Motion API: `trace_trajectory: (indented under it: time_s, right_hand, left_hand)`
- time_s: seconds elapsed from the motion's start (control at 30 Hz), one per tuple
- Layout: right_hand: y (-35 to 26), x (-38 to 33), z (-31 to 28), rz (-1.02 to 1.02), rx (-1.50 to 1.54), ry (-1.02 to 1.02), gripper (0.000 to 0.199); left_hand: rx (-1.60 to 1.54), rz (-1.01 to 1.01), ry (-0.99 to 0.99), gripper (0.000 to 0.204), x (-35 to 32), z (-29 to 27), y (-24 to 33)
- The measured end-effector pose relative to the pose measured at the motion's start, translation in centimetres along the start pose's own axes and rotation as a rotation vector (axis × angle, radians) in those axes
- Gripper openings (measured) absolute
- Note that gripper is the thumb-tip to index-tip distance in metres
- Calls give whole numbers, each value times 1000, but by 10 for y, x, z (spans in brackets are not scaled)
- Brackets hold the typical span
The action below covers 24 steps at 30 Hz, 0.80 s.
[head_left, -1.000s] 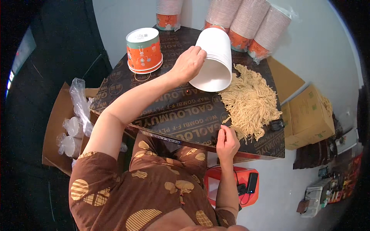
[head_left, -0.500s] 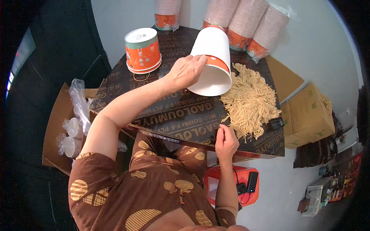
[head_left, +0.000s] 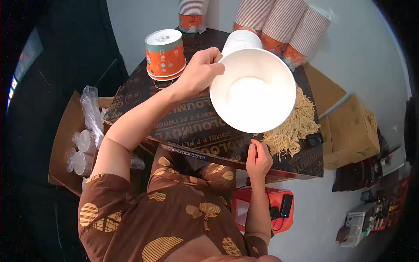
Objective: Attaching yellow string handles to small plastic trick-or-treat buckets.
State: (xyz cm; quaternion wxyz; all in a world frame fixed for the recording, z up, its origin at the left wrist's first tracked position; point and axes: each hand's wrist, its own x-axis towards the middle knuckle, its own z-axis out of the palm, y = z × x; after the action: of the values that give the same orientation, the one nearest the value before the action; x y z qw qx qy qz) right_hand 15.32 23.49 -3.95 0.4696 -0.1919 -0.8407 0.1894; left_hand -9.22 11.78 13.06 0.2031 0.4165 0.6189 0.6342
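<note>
My left hand [head_left: 204, 72] grips the rim of a large paper bucket [head_left: 255, 98], tilted so that its white inside faces me. Behind it, other white paper buckets [head_left: 243, 38] lie on their side, partly hidden. My right hand [head_left: 259, 158] is closed at the front edge of the table, thumb against the fingers; what it holds, if anything, cannot be made out. Beside it lies a loose heap of beige cords [head_left: 294, 129], partly covered by the held bucket. An orange and green paper bucket [head_left: 165, 56] stands upside down at the left, a thin cord loop sticking out beneath.
Several plastic-wrapped bucket stacks [head_left: 286, 24] lean against the wall behind the dark printed table [head_left: 187, 126]. An open carton [head_left: 65, 144] with wrapped white buckets stands at the left. Another cardboard box [head_left: 351, 135] is at the right, and a red stool [head_left: 286, 196] with black devices stands below.
My left hand has pulled the bucket toward me and turned its mouth up to face me, away from the ones behind it. The right hand has barely moved.
</note>
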Motion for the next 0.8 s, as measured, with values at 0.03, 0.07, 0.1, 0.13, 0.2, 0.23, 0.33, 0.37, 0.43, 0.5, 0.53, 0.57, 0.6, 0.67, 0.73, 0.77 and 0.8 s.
trace_trajectory:
  time_s: [0.03,0.07,0.1,0.13,0.2,0.23,0.33,0.37,0.43,0.5,0.53,0.57,0.6,0.67,0.73,0.77,0.8]
  right_hand:
    - [-1,0,0,-2,1,-2,11]
    - [-2,1,-1,3,10,-7,11]
    - [-3,2,-2,8,20,-11,11]
    - [-3,2,-3,15,27,-15,11]
    - [0,1,-2,6,29,-15,10]
    - [1,1,-2,-3,32,-14,10]
    - [0,1,-4,14,44,-46,10]
    - [1,0,-3,12,44,-49,10]
    - [5,-1,-1,-19,65,-24,10]
    - [4,-2,-3,0,71,-42,9]
    - [4,-2,-3,17,78,-58,9]
    - [4,-2,-4,16,78,-60,9]
    - [5,-3,-4,12,66,-65,9]
    - [6,-3,-3,12,53,-71,9]
    - [5,-2,-3,-3,54,-54,9]
    - [5,-2,-4,-7,54,-53,9]
    - [5,-4,-5,3,77,-64,10]
  left_hand:
    - [-26,-49,-21,7,-4,-2,3]
    - [-26,-49,-18,7,-6,-2,0]
    - [-104,-32,-10,8,-7,-2,-7]
    - [-182,-16,-5,10,-10,0,-8]
    - [-161,-46,-18,10,-18,-2,-3]
    - [-159,-58,-22,10,-22,-2,0]
    - [-145,-26,3,10,-34,1,4]
    - [-130,18,32,10,-37,1,6]
    - [-120,11,23,10,-43,-2,11]
    - [-111,3,12,10,-46,-5,12]
    - [-136,-13,-7,11,-46,-7,11]
    - [-161,-30,-26,11,-46,-9,11]
    - [-162,-31,-25,11,-48,-10,14]
    - [-188,-114,-58,11,-51,-11,24]
    - [-224,-137,-57,12,-53,-11,25]
    - [-259,-157,-55,12,-54,-12,26]
    - [-260,-154,-53,12,-56,-13,27]
